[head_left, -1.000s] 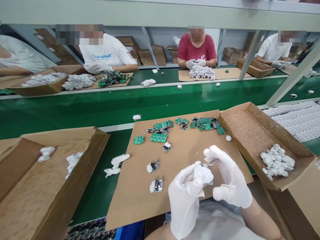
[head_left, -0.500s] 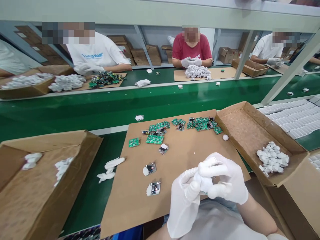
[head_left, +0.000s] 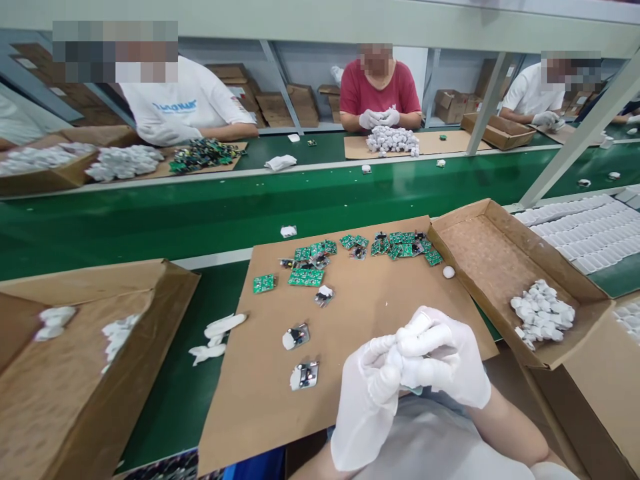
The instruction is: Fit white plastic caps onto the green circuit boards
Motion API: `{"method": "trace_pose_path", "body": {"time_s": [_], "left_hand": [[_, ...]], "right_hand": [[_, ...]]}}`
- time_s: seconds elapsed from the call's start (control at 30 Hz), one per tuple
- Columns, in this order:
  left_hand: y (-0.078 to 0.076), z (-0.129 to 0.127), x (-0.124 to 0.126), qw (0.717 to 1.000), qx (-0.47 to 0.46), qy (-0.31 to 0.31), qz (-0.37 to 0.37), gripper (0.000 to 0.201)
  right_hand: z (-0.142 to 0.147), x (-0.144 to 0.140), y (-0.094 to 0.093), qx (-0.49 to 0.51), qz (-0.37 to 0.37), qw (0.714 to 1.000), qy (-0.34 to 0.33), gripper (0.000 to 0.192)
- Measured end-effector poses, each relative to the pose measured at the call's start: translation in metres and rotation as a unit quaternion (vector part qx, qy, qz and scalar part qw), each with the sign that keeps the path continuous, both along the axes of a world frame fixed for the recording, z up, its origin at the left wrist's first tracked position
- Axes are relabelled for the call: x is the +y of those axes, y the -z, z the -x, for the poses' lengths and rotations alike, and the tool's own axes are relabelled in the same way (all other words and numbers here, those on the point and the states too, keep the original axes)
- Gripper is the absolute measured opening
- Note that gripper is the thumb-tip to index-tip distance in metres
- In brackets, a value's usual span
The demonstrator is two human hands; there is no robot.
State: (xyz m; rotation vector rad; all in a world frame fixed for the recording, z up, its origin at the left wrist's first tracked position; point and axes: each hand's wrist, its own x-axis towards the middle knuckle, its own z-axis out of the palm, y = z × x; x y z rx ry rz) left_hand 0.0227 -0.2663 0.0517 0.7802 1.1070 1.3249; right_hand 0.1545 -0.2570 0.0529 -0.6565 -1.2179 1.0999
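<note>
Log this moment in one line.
left hand + right hand: pressed together around small white part | cardboard sheet: green circuit boards

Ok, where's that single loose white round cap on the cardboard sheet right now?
In the head view the white round cap lies at the cardboard sheet's far right edge, between the green circuit boards and the open box.

Thin, smooth white gloves cover the left hand (head_left: 367, 393) and right hand (head_left: 443, 363); matt brown cardboard sheet (head_left: 350, 333); glossy green circuit boards (head_left: 307, 275); white plastic shells (head_left: 543, 313).
</note>
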Motion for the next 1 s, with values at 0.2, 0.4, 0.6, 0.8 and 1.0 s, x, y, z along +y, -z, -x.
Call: {"method": "trace_pose_path", "body": {"time_s": [0.2,0.4,0.6,0.8,1.0], "left_hand": [[-0.005,-0.003,0.0,0.987,-0.098,0.12,0.046,0.049],[-0.005,-0.002,-0.002,0.99,-0.099,0.091,0.051,0.049],[-0.009,-0.002,-0.001,0.999,0.004,0.025,0.038,0.041],[0.001,-0.001,-0.002,0.998,-0.038,0.052,0.002,0.044],[0.004,0.001,0.001,0.999,0.006,0.037,-0.02,0.045]], "right_hand": [[-0.003,0.002,0.005,0.014,-0.027,0.999,-0.025,0.026],[-0.002,0.001,0.005,0.003,-0.046,0.999,-0.023,0.032],[-0.012,0.0,0.001,-0.108,-0.082,0.991,0.007,0.034],[-0.012,-0.009,-0.016,-0.27,-0.124,0.948,0.114,0.05],[-0.012,-0.012,-0.015,-0.293,-0.063,0.951,0.074,0.049]]}}
